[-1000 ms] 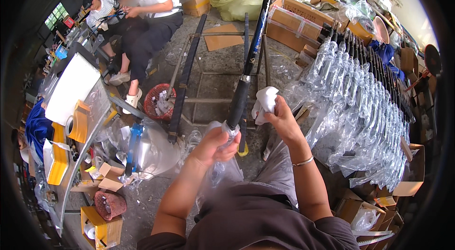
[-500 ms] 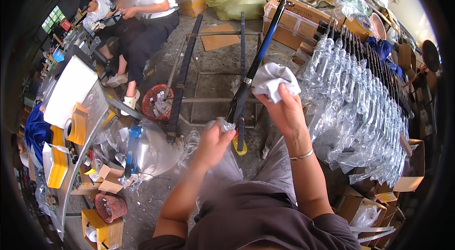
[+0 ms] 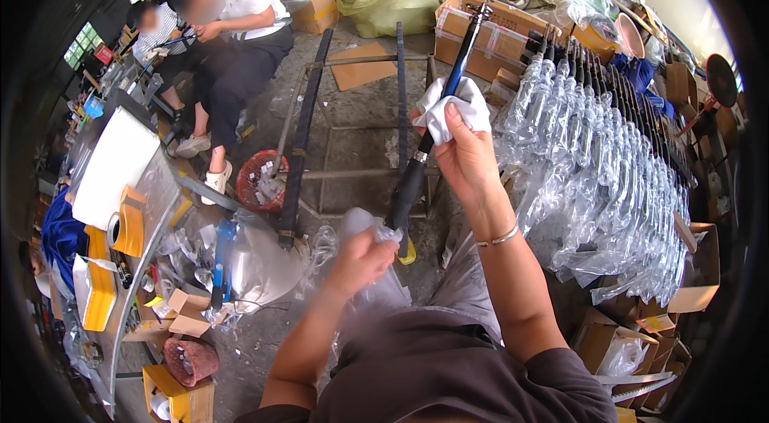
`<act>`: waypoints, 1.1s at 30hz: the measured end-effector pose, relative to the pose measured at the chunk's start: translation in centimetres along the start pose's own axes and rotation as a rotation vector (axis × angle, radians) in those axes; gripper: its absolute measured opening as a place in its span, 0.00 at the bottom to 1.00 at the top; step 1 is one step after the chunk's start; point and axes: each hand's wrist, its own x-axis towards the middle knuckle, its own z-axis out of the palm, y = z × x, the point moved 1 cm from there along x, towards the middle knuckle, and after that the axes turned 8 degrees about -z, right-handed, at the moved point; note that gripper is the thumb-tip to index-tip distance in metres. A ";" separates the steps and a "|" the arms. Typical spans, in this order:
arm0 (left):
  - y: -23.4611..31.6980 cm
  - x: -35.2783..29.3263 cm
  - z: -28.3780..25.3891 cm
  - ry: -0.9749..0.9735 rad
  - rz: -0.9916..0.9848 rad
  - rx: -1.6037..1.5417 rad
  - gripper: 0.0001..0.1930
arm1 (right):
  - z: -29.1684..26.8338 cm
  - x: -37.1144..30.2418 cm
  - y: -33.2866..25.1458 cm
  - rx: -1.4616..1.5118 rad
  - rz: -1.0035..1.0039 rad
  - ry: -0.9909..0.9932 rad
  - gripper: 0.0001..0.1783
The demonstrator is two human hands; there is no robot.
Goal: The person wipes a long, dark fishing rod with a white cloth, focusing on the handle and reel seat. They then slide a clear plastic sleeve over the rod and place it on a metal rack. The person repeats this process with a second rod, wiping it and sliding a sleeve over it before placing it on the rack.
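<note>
A blue and black telescopic fishing rod (image 3: 410, 184) slants up and away in front of me, its dark handle end low and near. My left hand (image 3: 364, 259) is closed round the handle's lower end, with crumpled clear plastic (image 3: 358, 223) bunched at the fingers. Higher up, my right hand (image 3: 466, 157) pinches a white cloth (image 3: 474, 105), which is folded round the rod's shaft just above the handle. The fingers behind the cloth are partly hidden. The rod's upper end sticks out past the cloth.
A metal rack with dark padded bars (image 3: 304, 130) stands ahead. Many plastic-wrapped rods (image 3: 597, 175) lean in a row at right. A red basket (image 3: 258, 197) and cluttered table (image 3: 152, 199) are at left. Two people sit at far left; cardboard boxes (image 3: 481, 50) stand behind.
My right hand has brought the cloth from beside the rod onto its shaft, moving slightly left and up. The left hand stays at the handle's lower end.
</note>
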 end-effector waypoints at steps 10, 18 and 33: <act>0.3 0.3 1.1 0.775 0.535 1.103 0.15 | -0.6 -0.4 1.8 -0.539 -0.219 0.186 0.10; 0.4 0.4 0.8 -0.071 0.049 -0.048 0.14 | 1.2 -3.4 2.4 -0.094 0.037 0.038 0.19; 0.7 -0.1 1.6 0.759 0.478 1.056 0.17 | -1.0 -1.8 2.6 -0.728 -0.131 0.096 0.13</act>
